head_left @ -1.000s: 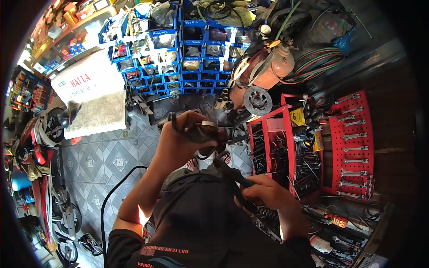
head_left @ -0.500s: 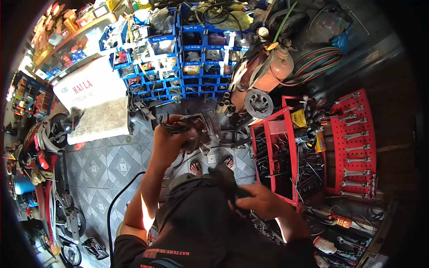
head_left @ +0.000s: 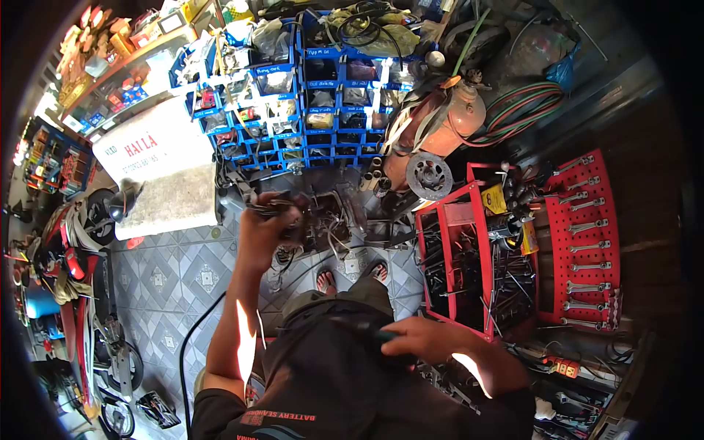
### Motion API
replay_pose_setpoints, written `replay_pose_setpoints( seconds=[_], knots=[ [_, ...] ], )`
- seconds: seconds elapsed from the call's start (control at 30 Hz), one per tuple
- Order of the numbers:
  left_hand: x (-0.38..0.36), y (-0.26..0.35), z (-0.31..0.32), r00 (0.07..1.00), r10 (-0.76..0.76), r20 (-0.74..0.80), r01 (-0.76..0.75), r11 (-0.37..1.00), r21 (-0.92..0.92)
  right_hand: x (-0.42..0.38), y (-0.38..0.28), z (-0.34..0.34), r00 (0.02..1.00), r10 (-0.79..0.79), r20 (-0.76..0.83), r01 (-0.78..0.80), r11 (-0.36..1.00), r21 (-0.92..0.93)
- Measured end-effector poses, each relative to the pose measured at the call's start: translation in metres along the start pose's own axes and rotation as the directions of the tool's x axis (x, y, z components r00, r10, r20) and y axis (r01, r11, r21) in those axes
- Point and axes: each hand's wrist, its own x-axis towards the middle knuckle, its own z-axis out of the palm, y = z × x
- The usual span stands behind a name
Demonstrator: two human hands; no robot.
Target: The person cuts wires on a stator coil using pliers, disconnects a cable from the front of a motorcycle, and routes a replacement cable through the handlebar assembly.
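Note:
My left hand (head_left: 258, 233) is raised in front of me, its fingers closed around a dark metal part (head_left: 292, 220). The part's exact kind is hard to make out against the clutter behind it. My right hand (head_left: 414, 339) is held close to my shirt, closed on the handle of a dark tool (head_left: 370, 331). A bit of teal shows at the handle, while the tool's far end is blurred and merges with the black shirt. Beyond the left hand, a jumble of metal parts and wires (head_left: 330, 224) sits low near the tiled floor (head_left: 176, 275).
Blue parts bins (head_left: 320, 121) stand ahead. To the right are a red tool rack (head_left: 480, 249), a red pegboard of wrenches (head_left: 587, 242), and an orange gas cylinder (head_left: 466, 110) with hoses. A black cable (head_left: 192, 330) crosses the floor. A motorbike (head_left: 110, 345) is at left.
My left hand has moved slightly left and down with the metal part. The right hand has drawn the dark tool back toward my body, tilting it flatter. The camera view has shifted slightly.

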Motion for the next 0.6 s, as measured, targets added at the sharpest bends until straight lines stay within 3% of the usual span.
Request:
replay_pose_setpoints(
  seconds=[0.03, 0.07, 0.1, 0.17, 0.2, 0.27, 0.3, 0.33, 0.37, 0.43, 0.47, 0.5, 0.57, 0.6],
  knots=[
    [-0.001, 0.007, -0.008, 1.0, 0.0, 0.025, 0.003, 0.995, -0.096, 0.007, 0.031, -0.001, 1.0, -0.002, -0.018, -0.003, 0.974, -0.225],
    [-0.002, 0.01, -0.011, 0.999, -0.001, 0.051, 0.011, 0.981, -0.192, 0.004, 0.065, -0.026, 0.989, 0.127, -0.072, -0.111, 0.974, 0.197],
    [-0.004, 0.009, -0.009, 0.998, 0.0, 0.057, 0.011, 0.981, -0.192, 0.002, 0.084, -0.054, 0.963, 0.262, -0.067, -0.174, 0.791, 0.587],
    [-0.018, 0.0, 0.002, 0.982, -0.095, 0.161, 0.089, 0.995, 0.045, 0.012, 0.013, -0.089, 0.827, 0.394, -0.402, -0.154, 0.845, 0.512],
    [-0.022, -0.004, 0.004, 0.968, -0.152, 0.198, 0.119, 0.979, 0.166, 0.006, -0.013, -0.084, 0.829, 0.396, -0.395, -0.162, 0.846, 0.508],
    [-0.011, -0.018, 0.002, 0.987, -0.127, 0.103, 0.114, 0.986, 0.119, 0.002, -0.06, -0.071, 0.879, 0.349, -0.324, -0.17, 0.865, 0.472],
    [0.0, -0.026, 0.0, 0.995, -0.103, 0.016, 0.102, 0.992, 0.08, -0.003, -0.074, -0.058, 0.967, 0.224, -0.118, -0.186, 0.946, 0.266],
    [0.008, -0.03, -0.002, 0.994, -0.082, -0.067, 0.085, 0.995, 0.045, -0.01, -0.078, -0.043, 0.985, 0.13, 0.116, -0.137, 0.989, 0.056],
    [0.017, -0.031, -0.015, 0.995, -0.079, -0.064, 0.082, 0.995, 0.048, -0.008, -0.064, -0.034, 0.986, 0.127, 0.112, -0.134, 0.989, 0.056],
    [0.034, -0.03, -0.061, 0.996, 0.038, 0.078, -0.042, 0.998, 0.051, 0.01, -0.004, -0.028, 0.954, 0.252, 0.161, -0.223, 0.958, -0.178],
    [0.038, -0.031, -0.07, 0.985, 0.096, 0.146, -0.103, 0.994, 0.042, 0.015, 0.031, -0.057, 0.907, 0.421, 0.031, -0.421, 0.898, 0.126],
    [0.032, -0.027, -0.06, 0.984, 0.09, 0.152, -0.097, 0.995, 0.039, 0.018, 0.051, -0.093, 0.798, 0.601, -0.035, -0.527, 0.725, 0.443],
    [0.002, -0.008, -0.015, 0.991, 0.002, 0.131, -0.021, 0.99, 0.142, 0.03, 0.005, -0.136, 0.89, 0.279, -0.36, -0.261, 0.96, 0.099],
    [-0.007, -0.004, -0.005, 0.994, -0.034, 0.108, 0.013, 0.981, 0.194, 0.031, -0.037, -0.126, 0.889, 0.239, -0.39, -0.163, 0.962, 0.219]
  ],
)
